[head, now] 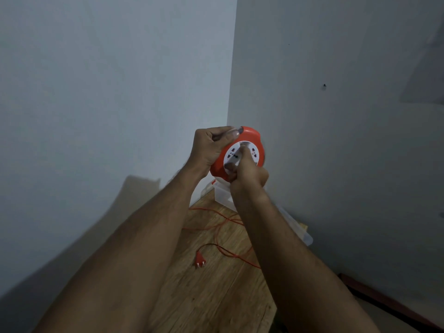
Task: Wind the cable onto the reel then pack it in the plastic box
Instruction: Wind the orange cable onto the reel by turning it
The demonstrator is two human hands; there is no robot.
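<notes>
The reel is held up in the air above the far end of the bench, in front of the wall corner. The left hand grips its left rim; the right hand is at its face. Below and behind them the plastic box lies on the bench against the right wall. The cable lies in loops on the bench nearer the person, its plug nearest.

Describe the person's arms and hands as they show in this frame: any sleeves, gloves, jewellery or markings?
Both forearms are bare as far as the frame shows; no sleeve edge is in view. The left hand and the right hand wear no gloves. No watch, bracelet or ring can be seen, and no tattoos or markings show. The light is dim and the right hand is motion-blurred, so fine detail there cannot be told.
</notes>
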